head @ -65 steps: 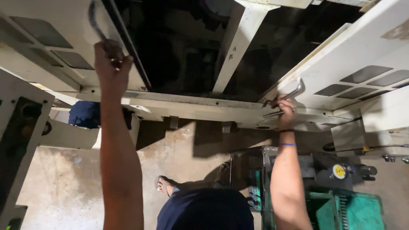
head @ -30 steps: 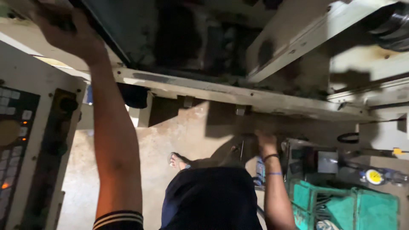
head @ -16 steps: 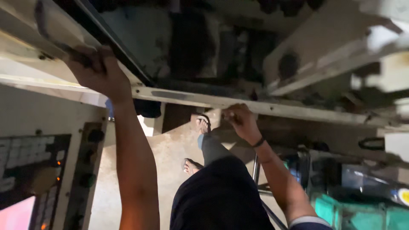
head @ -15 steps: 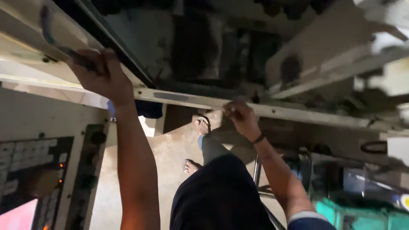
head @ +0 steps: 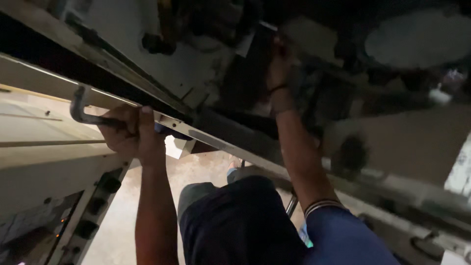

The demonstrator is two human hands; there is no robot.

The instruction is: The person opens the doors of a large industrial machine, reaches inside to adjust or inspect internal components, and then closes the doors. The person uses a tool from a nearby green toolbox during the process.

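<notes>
Arms up inside a dim machine, pretty blurry

Left hand [head: 131, 138] wraps the metal handle [head: 87, 114], bar running left-right along the pale frame rail [head: 44, 86]. Right hand [head: 280, 73] reaches into shadow; can't tell its grip.

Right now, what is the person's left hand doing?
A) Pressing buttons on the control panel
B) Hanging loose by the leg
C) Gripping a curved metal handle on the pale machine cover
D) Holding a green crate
C: the left hand is closed around the curved metal handle on the pale cover's edge, while the right hand reaches up into the dark machine interior.
</notes>
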